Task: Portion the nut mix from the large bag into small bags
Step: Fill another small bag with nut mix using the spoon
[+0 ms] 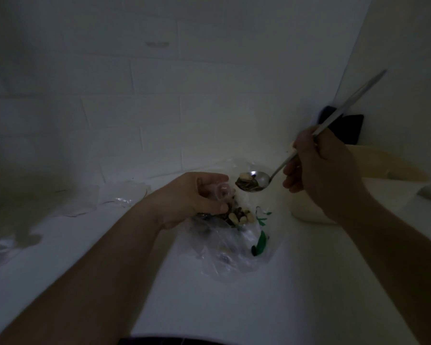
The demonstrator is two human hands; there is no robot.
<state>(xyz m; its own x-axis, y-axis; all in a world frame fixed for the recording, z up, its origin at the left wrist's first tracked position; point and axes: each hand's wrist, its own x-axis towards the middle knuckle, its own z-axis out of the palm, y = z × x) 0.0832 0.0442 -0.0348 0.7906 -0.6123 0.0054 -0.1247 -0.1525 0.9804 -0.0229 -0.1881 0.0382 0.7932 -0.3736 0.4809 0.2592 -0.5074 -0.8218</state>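
My left hand (197, 195) grips the mouth of a small clear bag (222, 192), holding it up with nuts (239, 216) showing in its bottom. My right hand (319, 168) holds a long metal spoon (254, 181) by the handle, its bowl loaded with nut mix just right of the bag's mouth. Under both lies a large clear bag with green print (237, 247), crumpled on the white table (209, 307).
More clear plastic (120, 200) lies at the left by the tiled wall. A white container (306, 212) stands at the right under my right hand, with a beige curved thing (388, 165) and a dark object (348, 130) behind it. The scene is dim.
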